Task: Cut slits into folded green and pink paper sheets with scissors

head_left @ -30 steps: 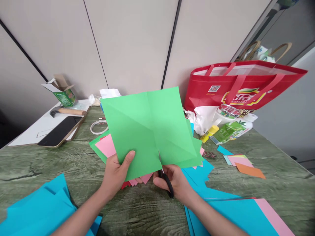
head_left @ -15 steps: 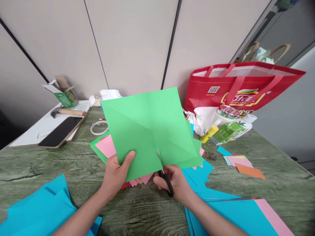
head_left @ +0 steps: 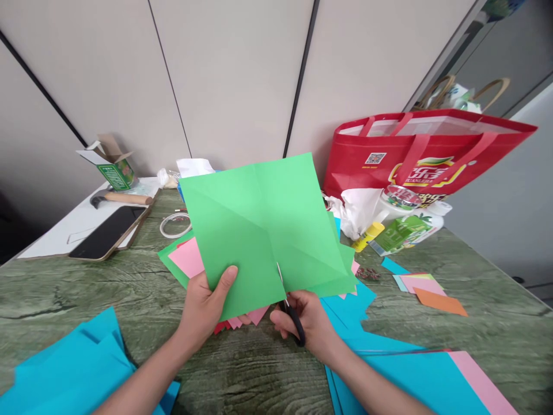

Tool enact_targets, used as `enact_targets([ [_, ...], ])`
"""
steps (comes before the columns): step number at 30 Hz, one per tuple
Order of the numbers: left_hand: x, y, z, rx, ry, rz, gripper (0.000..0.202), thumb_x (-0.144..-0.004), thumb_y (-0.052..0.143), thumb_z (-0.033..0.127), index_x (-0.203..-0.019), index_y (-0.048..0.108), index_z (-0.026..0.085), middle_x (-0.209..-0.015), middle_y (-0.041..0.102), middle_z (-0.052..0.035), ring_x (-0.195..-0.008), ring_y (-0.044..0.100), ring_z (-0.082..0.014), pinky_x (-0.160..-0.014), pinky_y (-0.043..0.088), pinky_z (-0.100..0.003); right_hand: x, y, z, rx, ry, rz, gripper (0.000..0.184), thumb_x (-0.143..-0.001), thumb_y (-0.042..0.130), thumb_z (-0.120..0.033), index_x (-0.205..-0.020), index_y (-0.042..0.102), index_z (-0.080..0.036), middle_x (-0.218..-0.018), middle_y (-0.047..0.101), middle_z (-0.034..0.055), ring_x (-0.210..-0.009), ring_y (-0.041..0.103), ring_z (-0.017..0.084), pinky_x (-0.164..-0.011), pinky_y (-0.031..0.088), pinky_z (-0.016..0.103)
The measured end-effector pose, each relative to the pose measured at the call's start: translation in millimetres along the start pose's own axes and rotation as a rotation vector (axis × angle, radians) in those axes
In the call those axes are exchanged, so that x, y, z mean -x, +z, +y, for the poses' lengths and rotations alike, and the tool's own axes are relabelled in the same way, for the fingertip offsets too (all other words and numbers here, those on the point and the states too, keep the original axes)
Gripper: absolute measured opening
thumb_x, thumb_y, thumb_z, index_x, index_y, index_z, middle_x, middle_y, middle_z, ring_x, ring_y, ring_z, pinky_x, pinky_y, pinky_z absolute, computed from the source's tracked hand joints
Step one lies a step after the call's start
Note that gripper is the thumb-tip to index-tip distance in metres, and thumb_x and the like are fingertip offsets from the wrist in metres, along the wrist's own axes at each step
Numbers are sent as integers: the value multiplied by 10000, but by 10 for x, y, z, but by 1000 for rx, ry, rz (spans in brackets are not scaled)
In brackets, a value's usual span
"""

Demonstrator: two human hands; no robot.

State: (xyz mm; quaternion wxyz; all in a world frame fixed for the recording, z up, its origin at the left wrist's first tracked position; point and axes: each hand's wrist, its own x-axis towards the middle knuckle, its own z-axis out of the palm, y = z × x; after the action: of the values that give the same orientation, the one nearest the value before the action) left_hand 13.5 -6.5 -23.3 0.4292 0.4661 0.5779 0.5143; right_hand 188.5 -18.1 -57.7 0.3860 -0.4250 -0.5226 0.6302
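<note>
A creased sheet of green paper point(head_left: 246, 230) is held up in front of me. My left hand point(head_left: 206, 297) grips its lower left edge, thumb on the near face and fingers behind. In my right hand point(head_left: 305, 323) are black-handled scissors point(head_left: 295, 325), their blades set in the sheet from its lower edge, where a cut runs upward. One blade shows on the near face; the other is hidden behind the paper. Pink sheets point(head_left: 189, 257) and more green paper point(head_left: 173, 271) lie beneath and behind the held sheet.
Blue paper point(head_left: 73, 369) lies at front left, more blue sheets point(head_left: 415, 380) at front right. A phone point(head_left: 108, 232), a hammer point(head_left: 125, 197) and a tape roll point(head_left: 175, 225) are at left. A red bag point(head_left: 389, 150), a glue stick point(head_left: 369, 236) and paper scraps point(head_left: 440, 300) are at right.
Almost nothing differs. The whole view has shifted very slightly; the hands, scissors and green paper keep the same places relative to each other.
</note>
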Motion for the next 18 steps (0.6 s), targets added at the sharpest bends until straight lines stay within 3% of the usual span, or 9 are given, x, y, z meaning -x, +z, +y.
enact_targets([
  [7,2,-1,9,32,-29,-10,235,-683,606,413,-674,617,179,-451,601,20,-482,598,-199,-407,447,-261,-6,7,21,-39,25,22,394,-566,700,-472,-602,456,-165,-445,465,-58,-341,375,50,-347,294,187],
  [11,13,-1,37,8,-15,-8,225,-679,612,402,-670,616,177,-473,628,6,-495,611,-203,-395,454,-257,-10,17,27,-104,-36,36,363,-573,724,-414,-604,457,-172,-482,522,-44,-375,433,69,-372,344,192],
  [14,25,8,59,44,-61,-85,219,-700,591,400,-686,590,181,-444,625,4,-428,606,-206,-357,458,-268,-14,31,-7,-212,-121,15,371,-577,743,-364,-831,549,-176,-745,651,32,-626,594,159,-582,477,269],
  [16,29,15,59,86,-114,-157,225,-715,574,407,-679,562,185,-424,622,3,-360,587,-210,-322,455,-285,-18,35,-41,-268,-158,15,478,-573,754,-336,-980,544,-202,-971,650,64,-859,604,217,-769,472,335],
  [18,24,17,42,102,-152,-189,233,-723,564,413,-675,548,185,-414,620,2,-337,579,-215,-314,459,-298,-20,35,-72,-285,-167,13,516,-568,759,-327,-1024,543,-221,-1066,626,62,-977,569,240,-857,439,364],
])
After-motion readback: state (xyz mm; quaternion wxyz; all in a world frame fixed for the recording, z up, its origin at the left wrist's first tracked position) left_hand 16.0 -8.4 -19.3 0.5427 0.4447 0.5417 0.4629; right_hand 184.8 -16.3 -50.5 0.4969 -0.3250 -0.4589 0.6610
